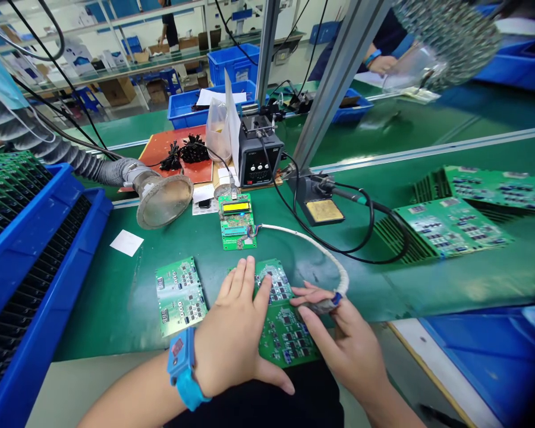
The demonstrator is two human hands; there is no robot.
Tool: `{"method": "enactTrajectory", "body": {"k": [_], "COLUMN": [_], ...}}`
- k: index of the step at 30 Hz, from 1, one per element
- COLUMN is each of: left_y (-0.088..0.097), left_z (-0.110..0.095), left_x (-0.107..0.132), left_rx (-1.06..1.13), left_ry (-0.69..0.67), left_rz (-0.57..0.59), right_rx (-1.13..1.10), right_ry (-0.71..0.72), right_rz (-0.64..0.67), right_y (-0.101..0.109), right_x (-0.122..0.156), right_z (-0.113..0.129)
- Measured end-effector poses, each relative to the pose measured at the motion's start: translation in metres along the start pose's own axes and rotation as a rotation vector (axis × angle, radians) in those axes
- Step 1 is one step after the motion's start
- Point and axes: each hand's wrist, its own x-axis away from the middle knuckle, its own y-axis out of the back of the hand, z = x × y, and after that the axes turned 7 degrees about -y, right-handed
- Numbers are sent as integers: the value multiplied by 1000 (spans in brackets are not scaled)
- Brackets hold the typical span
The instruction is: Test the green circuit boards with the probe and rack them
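Observation:
A green circuit board (289, 333) lies in front of me at the table's near edge. My left hand (238, 324), in a blue wrist strap, lies over its left side with fingers stretched out and thumb apart. My right hand (348, 339) is closed around a grey taped probe (323, 305) at the board's right edge; its tip is hidden by the fingers. From the probe a white sleeved cable (307, 236) runs to a small programmer board (236, 229) with a lit yellow display (236, 207). Another circuit board (181, 297) lies to the left of my left hand.
A soldering station (261, 157) and an iron stand (323, 208) with looping black cable stand behind. Stacked boards (455, 226) are at right, blue bins (87, 238) at left. A fume duct hood (164, 199) hangs low. A co-worker's hand (381, 64) shows across the bench.

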Motion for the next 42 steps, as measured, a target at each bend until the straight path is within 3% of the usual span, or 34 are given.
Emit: {"method": "enactTrajectory", "body": {"k": [10, 14, 17, 20, 25, 28, 31, 35, 38, 42], "left_y": [1, 11, 22, 27, 6, -4, -5, -5, -15, -29], "left_z": [-5, 3, 24, 57, 114, 127, 110, 54, 20, 10], "left_x": [-4, 11, 39, 71, 100, 103, 93, 57, 30, 15], "left_rx": [-27, 4, 15, 16, -31, -48, -65, -39, 35, 61], "left_ry": [39, 18, 21, 147, 274, 274, 243, 63, -107, -125], "left_rz": [18, -62, -89, -107, -56, -18, -91, -263, -250, -221], "right_rx": [-19, -200, -364, -404, -358, -313, -259, -193, -137, -122], "right_ry": [-32, -100, -155, -207, -244, -235, -222, -193, -142, -94], "right_rz": [11, -19, -51, -18, 26, 45, 57, 50, 49, 55], "right_y": [1, 2, -3, -13, -27, -28, -27, -25, -24, -26], "right_x": [1, -8, -21, -36, -51, -53, -52, -51, -51, -54], "right_z": [-2, 10, 15, 10, -5, -7, -5, -2, -1, 0]}}
